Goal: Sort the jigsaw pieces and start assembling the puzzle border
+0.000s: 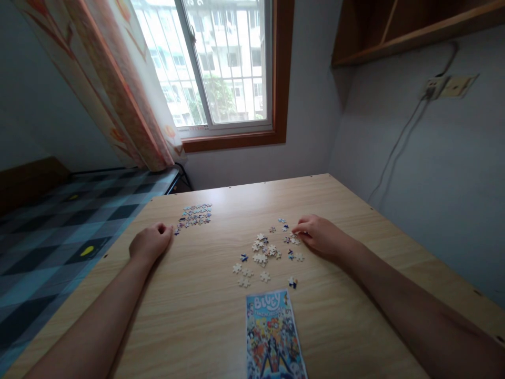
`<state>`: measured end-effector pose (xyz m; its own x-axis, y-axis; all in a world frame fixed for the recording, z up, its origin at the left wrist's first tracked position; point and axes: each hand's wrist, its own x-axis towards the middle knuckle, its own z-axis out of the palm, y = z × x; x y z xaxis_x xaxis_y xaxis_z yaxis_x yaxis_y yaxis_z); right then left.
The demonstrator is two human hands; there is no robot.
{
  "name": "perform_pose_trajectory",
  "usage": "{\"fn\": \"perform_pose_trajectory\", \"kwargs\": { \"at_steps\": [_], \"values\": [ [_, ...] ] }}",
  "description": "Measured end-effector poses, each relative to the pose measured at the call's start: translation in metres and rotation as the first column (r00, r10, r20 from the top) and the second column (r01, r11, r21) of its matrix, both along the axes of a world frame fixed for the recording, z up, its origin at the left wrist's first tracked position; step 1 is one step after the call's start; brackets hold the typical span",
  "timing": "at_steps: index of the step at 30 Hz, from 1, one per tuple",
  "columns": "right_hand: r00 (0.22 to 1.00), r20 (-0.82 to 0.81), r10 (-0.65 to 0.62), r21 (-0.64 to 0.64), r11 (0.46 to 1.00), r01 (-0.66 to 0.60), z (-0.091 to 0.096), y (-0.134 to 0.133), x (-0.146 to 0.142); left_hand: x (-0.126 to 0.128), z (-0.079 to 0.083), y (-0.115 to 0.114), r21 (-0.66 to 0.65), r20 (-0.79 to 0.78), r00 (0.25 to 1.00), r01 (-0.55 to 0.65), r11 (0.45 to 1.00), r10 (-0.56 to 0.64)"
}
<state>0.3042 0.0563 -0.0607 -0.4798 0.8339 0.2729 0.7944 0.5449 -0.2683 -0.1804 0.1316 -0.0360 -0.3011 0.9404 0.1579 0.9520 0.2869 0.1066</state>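
Right hand (322, 235): thumb and fingers nearly together at the loose, cream-backed interlocking jigsaw pieces (260, 258), right edge of the scatter; can't tell if one's gripped. Left hand (151, 243): loosely curled beside the rows of small multicoloured jigsaw pieces (197, 218); hold unclear. All on pale wood-grain table (189, 305). Blue, multicoloured rectangular "Bluey" print (274, 331) lies nearer the wearer.

Left fingers (168, 233) curled, right fingers (305, 225) angled inward
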Motion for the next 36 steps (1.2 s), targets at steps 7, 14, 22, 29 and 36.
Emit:
{"fn": "perform_pose_trajectory", "kwargs": {
  "at_steps": [7, 14, 22, 29, 36],
  "values": [
    [1.0, -0.013, 0.014, 0.046, 0.999, -0.013, -0.01, 0.008, 0.003, -0.002, -0.002, 0.002, 0.009, 0.004, 1.0, -0.005, 1.0, 0.005],
    [0.99, 0.014, -0.139, 0.103, 0.985, 0.137, -0.008, 0.005, -0.006, -0.006, -0.007, 0.007, 0.043, 0.018, 1.0, 0.003, 0.999, -0.003],
    [0.996, 0.086, 0.017, 0.05, 0.999, -0.021, -0.015, -0.002, -0.03, -0.005, -0.007, 0.006, 0.033, 0.004, 1.0, 0.004, 0.999, -0.004],
    [0.983, 0.129, 0.132, -0.101, 0.988, -0.12, -0.013, -0.006, -0.037, -0.007, -0.011, 0.008, 0.075, 0.036, 0.999, -0.016, 0.997, 0.013],
    [0.975, 0.086, 0.204, -0.069, 0.978, -0.198, -0.006, -0.011, -0.043, 0.028, 0.03, -0.007, 0.36, 0.111, 0.989, 0.048, 0.932, -0.094]
  ]
}}
